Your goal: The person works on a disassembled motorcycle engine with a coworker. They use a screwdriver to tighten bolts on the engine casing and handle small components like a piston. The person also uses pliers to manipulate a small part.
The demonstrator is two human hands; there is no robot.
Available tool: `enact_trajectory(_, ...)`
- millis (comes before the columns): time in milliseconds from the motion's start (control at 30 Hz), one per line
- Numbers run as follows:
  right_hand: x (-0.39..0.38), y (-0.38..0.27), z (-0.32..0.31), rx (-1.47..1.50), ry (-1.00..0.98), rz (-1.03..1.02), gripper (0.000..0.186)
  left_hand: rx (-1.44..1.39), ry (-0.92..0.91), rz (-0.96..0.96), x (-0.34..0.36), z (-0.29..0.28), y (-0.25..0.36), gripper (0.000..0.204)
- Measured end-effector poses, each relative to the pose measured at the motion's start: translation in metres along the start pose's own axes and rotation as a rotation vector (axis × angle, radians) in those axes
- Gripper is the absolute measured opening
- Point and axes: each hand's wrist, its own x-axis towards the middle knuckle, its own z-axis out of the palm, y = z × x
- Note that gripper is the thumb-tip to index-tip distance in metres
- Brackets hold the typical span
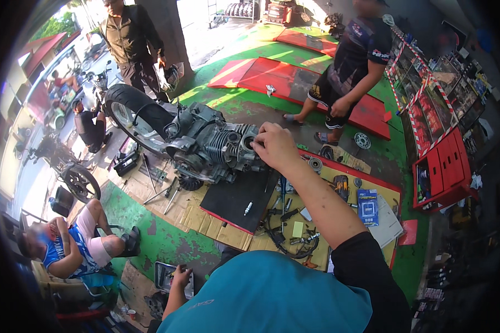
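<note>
A grey finned motorcycle engine (219, 144) lies in the middle, its cylinder head toward me. My right hand (273, 145) reaches over to the head, its fingers curled at the rim of a round opening (246, 142). Whatever the fingertips pinch there is hidden. At lower left, my left hand (180, 276) hangs over a tray (164, 276) of metal parts, fingers apart, with nothing visible in it. A spark plug (248, 208) rests on a black mat (230, 202) below the engine.
Rear wheel (136, 114) stands behind the engine. Cardboard holds a yellow-black power tool (340, 187), a blue packet (367, 207) and cables (278, 233). Long-handled tools (169, 200) lie left. One person (350, 72) stands beyond a red ramp (272, 77); another sits lower left (75, 244).
</note>
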Motion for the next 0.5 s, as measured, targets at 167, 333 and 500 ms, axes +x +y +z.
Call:
enact_trajectory(167,0.002,-0.001,-0.005,0.001,-0.067,0.028,0.014,-0.048,-0.031,0.068,0.01,0.02,0.03,0.067)
enact_trajectory(333,0.007,0.0,-0.001,0.026,-0.094,0.069,0.014,-0.05,-0.057,0.032,0.009,0.022,0.014,0.066)
enact_trajectory(500,0.007,-0.005,-0.004,0.054,-0.089,0.063,0.011,-0.041,-0.011,-0.031,0.003,0.024,-0.038,0.065)
